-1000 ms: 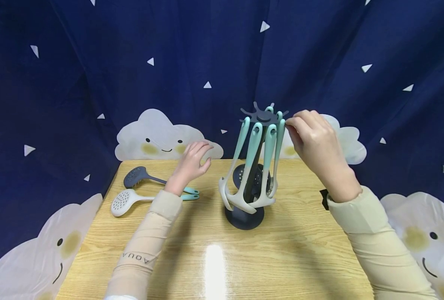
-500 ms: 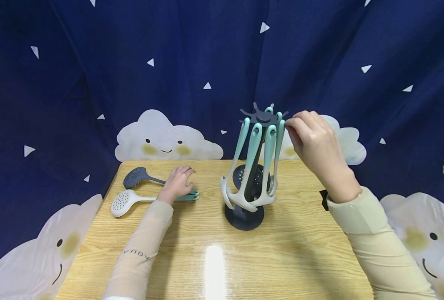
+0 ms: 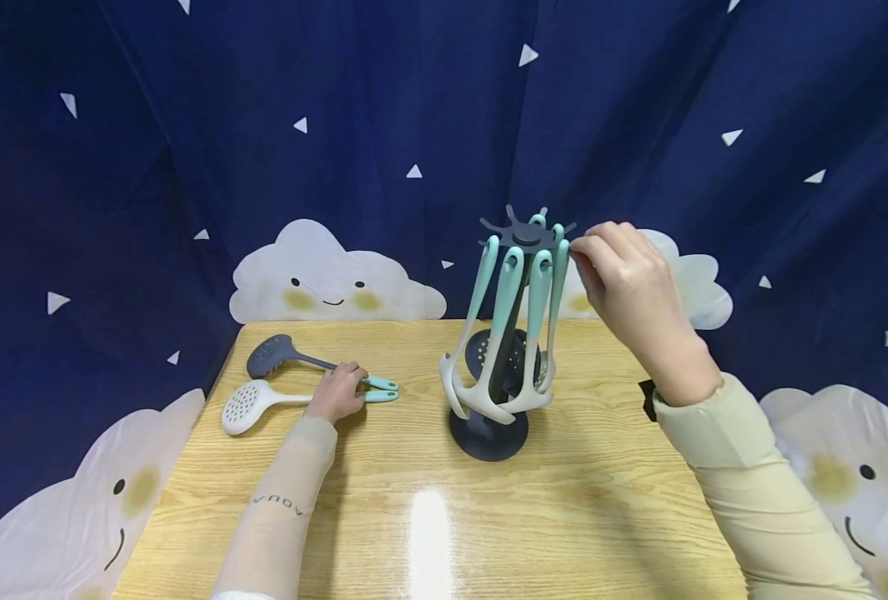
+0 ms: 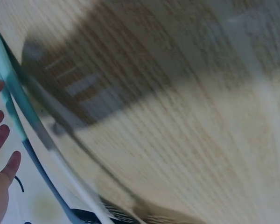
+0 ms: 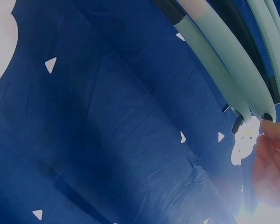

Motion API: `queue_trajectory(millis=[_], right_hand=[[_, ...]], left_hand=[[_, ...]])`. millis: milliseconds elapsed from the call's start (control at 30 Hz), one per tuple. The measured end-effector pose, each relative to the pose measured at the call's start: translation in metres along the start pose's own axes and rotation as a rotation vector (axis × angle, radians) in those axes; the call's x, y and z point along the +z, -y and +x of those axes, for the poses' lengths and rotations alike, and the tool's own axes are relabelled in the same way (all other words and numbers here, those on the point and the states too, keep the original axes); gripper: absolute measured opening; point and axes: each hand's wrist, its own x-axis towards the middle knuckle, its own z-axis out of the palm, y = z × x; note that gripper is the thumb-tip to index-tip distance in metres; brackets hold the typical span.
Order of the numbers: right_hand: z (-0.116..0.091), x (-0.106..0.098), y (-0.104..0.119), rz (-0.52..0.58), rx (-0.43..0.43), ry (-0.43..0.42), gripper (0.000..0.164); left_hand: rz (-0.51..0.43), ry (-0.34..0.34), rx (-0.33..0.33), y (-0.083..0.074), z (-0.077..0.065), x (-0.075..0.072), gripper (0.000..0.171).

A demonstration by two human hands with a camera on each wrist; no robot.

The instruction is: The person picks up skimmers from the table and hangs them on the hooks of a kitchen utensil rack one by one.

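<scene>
A dark utensil stand rises from the table, its spoked top hung with several mint-handled utensils. Thumb and fingertips of my right hand pinch a spoke tip of the stand beside the nearest handle end. That pinch also shows in the right wrist view, where the right hand is partly cut off. Left of the stand lie a white skimmer and a dark slotted spoon. Over their handles is my left hand; in the left wrist view its fingers are spread beside the handles.
The wooden table meets a dark blue curtain with cloud shapes at its back and sides. A small black piece sits at the right edge, by the right sleeve.
My left hand has come down and leftward from above the table to the handles of the skimmer and slotted spoon. My right hand has stayed at the stand's top.
</scene>
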Motion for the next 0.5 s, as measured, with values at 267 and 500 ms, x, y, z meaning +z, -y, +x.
queue_trajectory(millis=[267, 500], right_hand=[[0.000, 0.000, 0.000, 0.004, 0.006, -0.004, 0.007], [0.000, 0.000, 0.000, 0.007, 0.007, -0.003, 0.007]], left_hand=[[-0.002, 0.018, -0.024, 0.005, -0.003, 0.006, 0.025], [0.010, 0.044, -0.032, 0.004, -0.004, 0.011, 0.023]])
